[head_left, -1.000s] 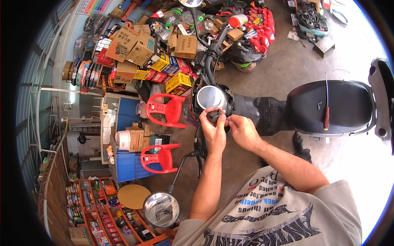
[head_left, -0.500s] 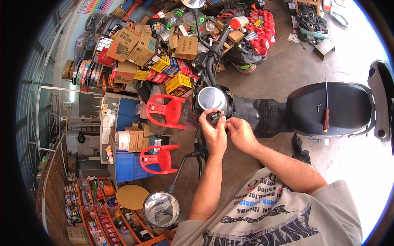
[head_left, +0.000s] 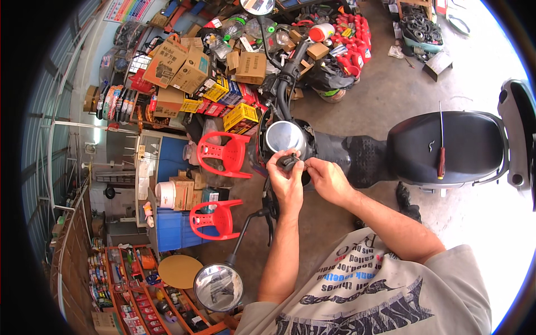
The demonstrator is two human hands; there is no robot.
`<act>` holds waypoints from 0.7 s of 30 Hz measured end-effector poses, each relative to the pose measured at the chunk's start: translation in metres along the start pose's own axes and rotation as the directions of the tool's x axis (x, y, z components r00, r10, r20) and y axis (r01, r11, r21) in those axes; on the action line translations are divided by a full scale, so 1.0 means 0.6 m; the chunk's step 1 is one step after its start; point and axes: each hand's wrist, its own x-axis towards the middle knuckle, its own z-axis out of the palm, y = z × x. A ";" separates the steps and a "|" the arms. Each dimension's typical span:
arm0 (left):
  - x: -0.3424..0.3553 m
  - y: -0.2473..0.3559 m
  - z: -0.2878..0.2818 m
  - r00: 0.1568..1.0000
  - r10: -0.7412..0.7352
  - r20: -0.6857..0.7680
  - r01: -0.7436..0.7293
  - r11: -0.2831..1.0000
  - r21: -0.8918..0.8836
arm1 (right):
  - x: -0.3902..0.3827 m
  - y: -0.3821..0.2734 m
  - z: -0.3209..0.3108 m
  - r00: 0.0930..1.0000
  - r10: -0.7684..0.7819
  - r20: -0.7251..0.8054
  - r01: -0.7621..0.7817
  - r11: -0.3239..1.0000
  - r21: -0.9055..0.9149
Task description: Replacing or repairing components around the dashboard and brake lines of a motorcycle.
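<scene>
Black part (head_left: 287, 162), one, in left grip (head_left: 287, 185); right grip (head_left: 331, 181) pinched, contents unclear; two red chairs (head_left: 234, 156).

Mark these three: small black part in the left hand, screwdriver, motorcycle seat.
Small black part (head_left: 287, 162): head view, on its exposed dark surface.
Screwdriver (head_left: 441, 162): head view, on its red handle.
Motorcycle seat (head_left: 472, 140): head view, on its bare black top.

I hold a small black part (head_left: 288, 162) in my left hand (head_left: 287, 183), between thumb and fingers, which cover some of its roughly rounded body. The fingertips of my right hand (head_left: 330, 181) are at its right side; finer detail is too small to tell.
</scene>
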 end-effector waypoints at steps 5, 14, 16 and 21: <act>-0.009 0.014 -0.002 0.996 -0.086 0.007 0.086 0.994 0.067 | -0.005 0.000 -0.020 0.997 -0.080 -0.003 0.078 0.979 -0.188; -0.018 0.025 0.004 0.997 -0.078 -0.002 0.077 0.982 0.171 | -0.008 0.000 -0.022 0.987 -0.159 -0.015 0.153 0.966 -0.207; -0.020 0.025 0.004 0.997 -0.080 -0.009 0.080 0.980 0.182 | -0.008 0.001 -0.020 0.993 -0.117 0.020 0.119 0.990 -0.075; -0.022 0.022 0.005 1.000 -0.004 -0.015 0.007 0.974 0.226 | -0.013 -0.009 -0.016 0.995 -0.098 0.011 0.098 0.990 -0.098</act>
